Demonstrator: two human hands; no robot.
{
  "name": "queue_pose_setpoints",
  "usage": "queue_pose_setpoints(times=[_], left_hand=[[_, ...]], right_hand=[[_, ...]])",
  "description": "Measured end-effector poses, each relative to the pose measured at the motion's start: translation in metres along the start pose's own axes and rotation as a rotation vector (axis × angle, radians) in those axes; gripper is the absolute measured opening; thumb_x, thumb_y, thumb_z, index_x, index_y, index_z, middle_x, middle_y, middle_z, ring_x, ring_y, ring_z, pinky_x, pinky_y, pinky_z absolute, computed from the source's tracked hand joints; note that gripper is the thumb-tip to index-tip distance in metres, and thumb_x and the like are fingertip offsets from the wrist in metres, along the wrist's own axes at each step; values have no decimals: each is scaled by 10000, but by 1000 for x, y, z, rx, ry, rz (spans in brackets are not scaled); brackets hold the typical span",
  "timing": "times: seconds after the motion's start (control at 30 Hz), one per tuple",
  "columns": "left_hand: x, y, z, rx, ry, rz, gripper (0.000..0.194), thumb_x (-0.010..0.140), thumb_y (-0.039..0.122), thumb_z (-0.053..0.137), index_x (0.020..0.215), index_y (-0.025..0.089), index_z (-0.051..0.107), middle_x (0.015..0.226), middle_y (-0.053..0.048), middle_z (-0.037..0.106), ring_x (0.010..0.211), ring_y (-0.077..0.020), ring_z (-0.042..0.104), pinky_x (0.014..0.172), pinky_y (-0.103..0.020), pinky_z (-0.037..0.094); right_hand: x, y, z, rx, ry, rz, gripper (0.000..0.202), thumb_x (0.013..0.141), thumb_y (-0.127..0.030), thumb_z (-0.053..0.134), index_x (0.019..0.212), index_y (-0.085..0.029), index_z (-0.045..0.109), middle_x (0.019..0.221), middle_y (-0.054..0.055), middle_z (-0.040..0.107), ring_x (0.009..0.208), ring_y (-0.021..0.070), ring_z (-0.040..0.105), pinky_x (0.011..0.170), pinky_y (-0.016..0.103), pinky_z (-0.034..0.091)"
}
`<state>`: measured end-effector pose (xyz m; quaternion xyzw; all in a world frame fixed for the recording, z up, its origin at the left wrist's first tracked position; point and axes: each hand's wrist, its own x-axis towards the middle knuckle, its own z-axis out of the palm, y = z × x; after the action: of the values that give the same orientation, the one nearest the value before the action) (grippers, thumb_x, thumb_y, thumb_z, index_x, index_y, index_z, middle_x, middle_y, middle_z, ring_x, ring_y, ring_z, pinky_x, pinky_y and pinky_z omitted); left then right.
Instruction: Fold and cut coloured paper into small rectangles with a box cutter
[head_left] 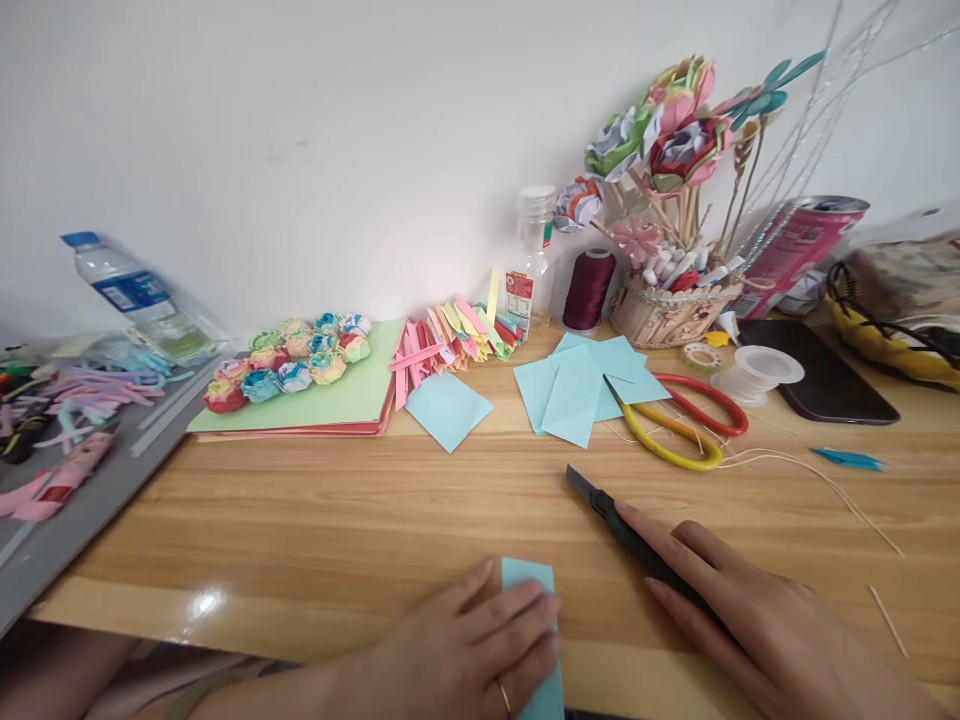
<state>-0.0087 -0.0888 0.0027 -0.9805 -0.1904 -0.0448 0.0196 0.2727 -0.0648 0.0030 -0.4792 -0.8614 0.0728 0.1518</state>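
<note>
Under my left hand (487, 640) a narrow light blue paper strip (526, 572) lies at the table's front edge. The fingers of that hand rest flat across the paper. My right hand (757, 610) is wrapped round a black utility knife (634, 540), its blade out and pointing up and to the left. The knife's tip is apart from the paper. Beyond it lie several light blue paper pieces (574, 400), with scissors (686, 425) with red and yellow handles partly over them. Another light blue sheet (448, 412) lies to their left.
Paper rosebuds (289, 360) sit on green paper (330, 400). Folded paper strips (457, 340), a glass bottle (531, 260), a thread spool (589, 290) and a flower basket (671, 310) stand along the wall. A phone (817, 370) lies right; a water bottle (142, 295) leans left.
</note>
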Motion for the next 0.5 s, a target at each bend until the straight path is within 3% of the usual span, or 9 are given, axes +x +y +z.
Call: queue_pose_setpoints(times=[0.1, 0.27, 0.33, 0.4, 0.5], left_hand=[[11, -22, -14, -90, 116, 2, 363, 963, 169, 288, 1251, 104, 500, 1274, -34, 569, 1238, -132, 465, 1078, -241, 339], [69, -84, -21, 20, 451, -102, 387, 940, 87, 278, 1266, 110, 484, 1310, -115, 530, 1305, -171, 369, 1072, -340, 368], [96, -105, -17, 25, 359, -206, 369, 928, 111, 371, 1278, 153, 480, 1396, -107, 432, 1338, -205, 305, 1080, -402, 344], [113, -118, -13, 9, 182, -324, 535, 875, 246, 548, 1361, 111, 368, 1470, -164, 271, 1361, -279, 236, 1075, -478, 316], [107, -120, -10, -19, 51, -502, 595, 886, 340, 530, 1379, 68, 337, 1445, -170, 325, 1346, -273, 285, 1085, -424, 311]], right_hand=[[-3, 6, -1, 22, -4, 38, 446, 931, -307, 340, 1375, -278, 379, 1021, 40, 665, 688, 141, 682, 555, 223, 562], [-3, 10, -3, 12, 11, 36, 462, 922, -342, 361, 1380, -283, 376, 974, 37, 670, 647, 135, 679, 511, 207, 546], [-3, 12, -4, -35, 39, 22, 456, 921, -349, 358, 1368, -267, 398, 953, 42, 670, 608, 135, 674, 464, 207, 532], [-6, 17, -5, -84, 61, 21, 452, 923, -352, 351, 1364, -262, 404, 932, 43, 670, 586, 134, 669, 406, 198, 505], [-15, 30, -6, -156, 91, 42, 486, 922, -364, 354, 1402, -293, 332, 866, 32, 666, 516, 127, 646, 334, 188, 456]])
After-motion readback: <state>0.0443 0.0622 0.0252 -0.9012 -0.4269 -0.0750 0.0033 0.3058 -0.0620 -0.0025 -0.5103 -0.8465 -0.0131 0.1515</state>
